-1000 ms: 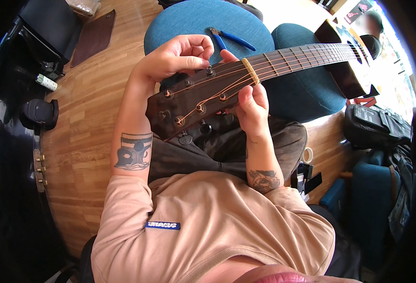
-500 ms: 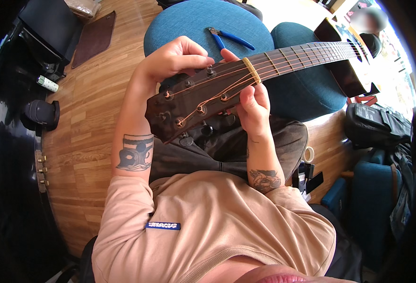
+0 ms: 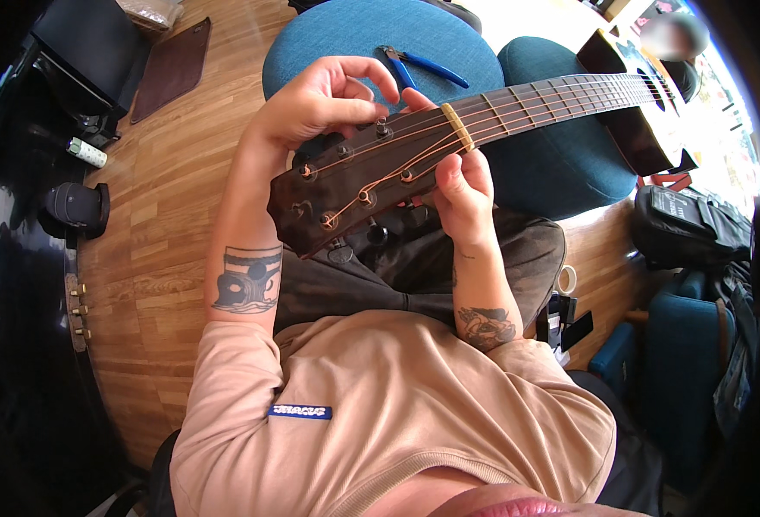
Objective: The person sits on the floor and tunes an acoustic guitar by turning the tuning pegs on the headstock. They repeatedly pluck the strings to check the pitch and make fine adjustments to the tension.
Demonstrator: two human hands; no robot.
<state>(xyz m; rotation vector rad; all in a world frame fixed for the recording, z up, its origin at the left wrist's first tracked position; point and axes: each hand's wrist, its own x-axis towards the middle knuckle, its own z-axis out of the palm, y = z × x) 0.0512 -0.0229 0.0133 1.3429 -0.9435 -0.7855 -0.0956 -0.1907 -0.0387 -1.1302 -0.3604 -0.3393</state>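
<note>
An acoustic guitar's dark headstock (image 3: 311,198) is in front of me, tuning posts and bronze-coloured strings showing. My left hand (image 3: 324,103) is at the headstock's far edge, its thumb and curled fingers around a tuning peg there; the hand mostly hides the peg's knob. The index finger arches higher than the others. My right hand (image 3: 466,198) grips the neck (image 3: 535,105) by the pale nut (image 3: 457,127), with the thumb on the near side and fingertips showing past the far edge. Strings run over the nut and along the fretboard.
Blue-handled cutters (image 3: 423,67) lie on a round blue stool (image 3: 328,43). The guitar body (image 3: 621,112) rests on a second blue stool (image 3: 544,181). A black bag (image 3: 690,228) and a tape roll (image 3: 567,279) are at right. A person (image 3: 677,52) is at upper right.
My left index finger has lifted and arched away from the thumb. The headstock has risen slightly. My right hand keeps its hold on the neck.
</note>
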